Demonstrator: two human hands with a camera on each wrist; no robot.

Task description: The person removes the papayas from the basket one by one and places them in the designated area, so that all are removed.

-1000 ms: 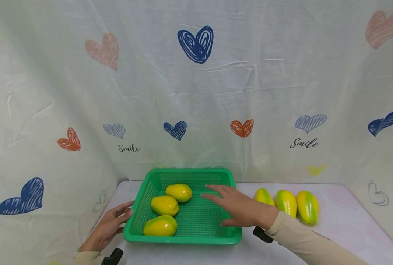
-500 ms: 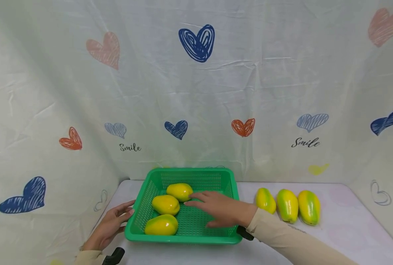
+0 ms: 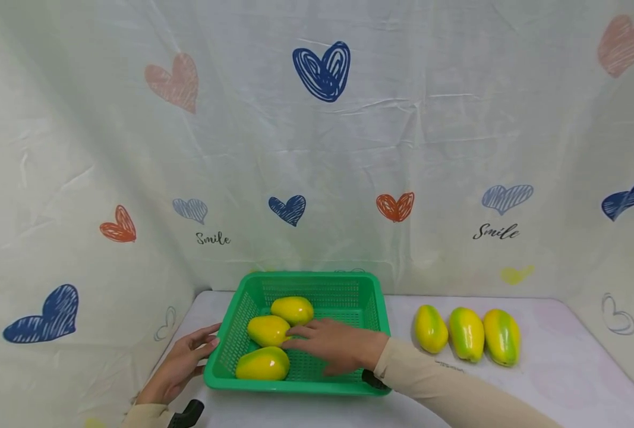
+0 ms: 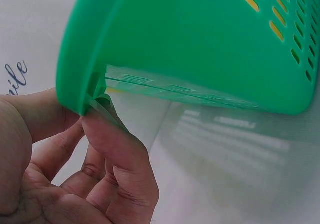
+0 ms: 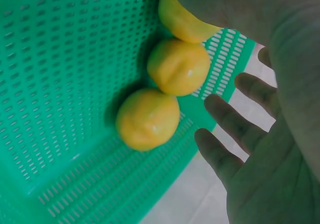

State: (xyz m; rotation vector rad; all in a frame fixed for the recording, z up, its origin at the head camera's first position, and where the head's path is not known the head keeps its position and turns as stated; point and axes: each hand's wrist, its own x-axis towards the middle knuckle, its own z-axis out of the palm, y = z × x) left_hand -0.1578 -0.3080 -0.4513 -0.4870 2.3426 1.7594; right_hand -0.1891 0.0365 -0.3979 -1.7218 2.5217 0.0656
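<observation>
A green plastic basket [image 3: 295,386] stands on the table, holding three glossy yellow fruits with green tinges that look like papayas, in a row along its left side. My left hand [image 3: 180,359] pinches the basket's left rim between thumb and forefinger, as the left wrist view shows at the rim's edge [image 4: 75,58]. Inside the basket, my right hand [image 3: 338,345] is spread with its fingers beside the middle fruit [image 3: 268,330]; whether they touch it I cannot tell. The back fruit [image 3: 292,311] and front fruit [image 3: 263,364] lie either side. In the right wrist view the fingers [image 5: 235,124] hold nothing.
To the basket's right, three more yellow-green fruits lie side by side on the table: the left one [image 3: 431,329], the middle one [image 3: 466,334] and the right one [image 3: 502,337]. A white cloth [image 3: 338,154] printed with hearts hangs behind the table [image 3: 552,356].
My right hand has moved left and slightly down across the basket, from its right side to the middle fruit. My left hand keeps its hold on the rim. The fruits stay in place.
</observation>
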